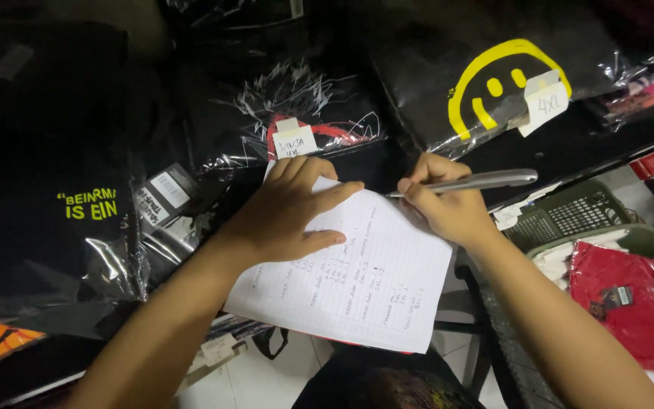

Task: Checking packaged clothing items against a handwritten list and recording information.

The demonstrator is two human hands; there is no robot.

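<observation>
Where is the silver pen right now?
In the head view, the silver pen is in the right hand, right of centre, above the lined paper.

A: What can't you make out?
B: The handwriting on the lined sheet is too small to read. The left hand covers its corner at eleven o'clock.
A: And the pen?
B: Its tip is hidden behind the right hand. At four o'clock, the red bagged garment is cut off by the frame.
</observation>
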